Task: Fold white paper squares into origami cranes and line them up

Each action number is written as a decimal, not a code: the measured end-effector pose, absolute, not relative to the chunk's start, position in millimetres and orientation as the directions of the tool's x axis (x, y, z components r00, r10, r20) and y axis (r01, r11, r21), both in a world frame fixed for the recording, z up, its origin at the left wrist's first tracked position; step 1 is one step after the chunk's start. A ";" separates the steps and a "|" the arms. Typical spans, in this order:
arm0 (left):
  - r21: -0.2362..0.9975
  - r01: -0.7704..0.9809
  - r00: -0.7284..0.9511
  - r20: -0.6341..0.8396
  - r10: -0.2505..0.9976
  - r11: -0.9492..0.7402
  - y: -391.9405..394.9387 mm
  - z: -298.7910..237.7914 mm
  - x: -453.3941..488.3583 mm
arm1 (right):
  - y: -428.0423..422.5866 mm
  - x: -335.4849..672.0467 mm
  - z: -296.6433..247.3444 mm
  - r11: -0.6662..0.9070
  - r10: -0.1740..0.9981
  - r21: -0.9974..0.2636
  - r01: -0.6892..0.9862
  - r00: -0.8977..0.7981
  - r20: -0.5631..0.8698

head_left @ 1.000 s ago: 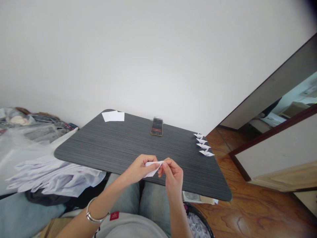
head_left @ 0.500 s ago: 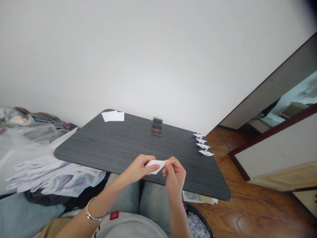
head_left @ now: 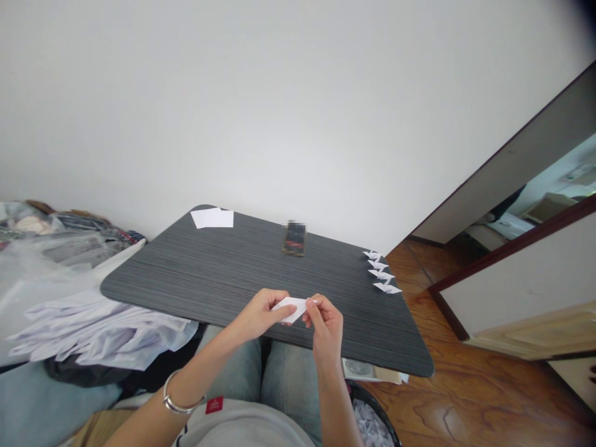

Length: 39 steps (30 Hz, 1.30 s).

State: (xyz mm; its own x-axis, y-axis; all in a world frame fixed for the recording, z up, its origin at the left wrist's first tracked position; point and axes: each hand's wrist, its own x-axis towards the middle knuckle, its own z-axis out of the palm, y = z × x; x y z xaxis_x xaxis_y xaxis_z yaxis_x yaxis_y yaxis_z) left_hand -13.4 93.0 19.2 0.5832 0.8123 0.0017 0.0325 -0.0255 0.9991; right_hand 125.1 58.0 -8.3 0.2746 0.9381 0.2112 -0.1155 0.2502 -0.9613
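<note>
Above the front edge of the dark table (head_left: pixel 209 267), a small folded piece of white paper (head_left: pixel 297 307) is held between both hands. My left hand (head_left: pixel 265 313) grips its left end, with the thumb lying across the top. My right hand (head_left: pixel 326 320) pinches the pointed right corner between thumb and fingers. Folded white paper cranes (head_left: pixel 386 288) stand in a row along the table's right edge. The underside of the held paper is hidden.
White paper sheets (head_left: pixel 212 218) lie at the back left of the table. A pixelated phone-like object (head_left: pixel 294 238) stands near the wall. Heaped white cloth (head_left: pixel 107 332) is at the left. A bin (head_left: pixel 372 422) with white paper bits sits below right.
My right hand has shifted slightly left and its fingers have moved a little along the paper's corner. The paper is tilted slightly differently. My left hand has barely moved.
</note>
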 end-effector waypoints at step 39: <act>0.987 -0.158 0.419 0.032 0.907 0.038 94.7 10.3 -16.7 | 55.4 130.1 -12.5 0.304 0.920 -0.951 -0.057 0.275 0.277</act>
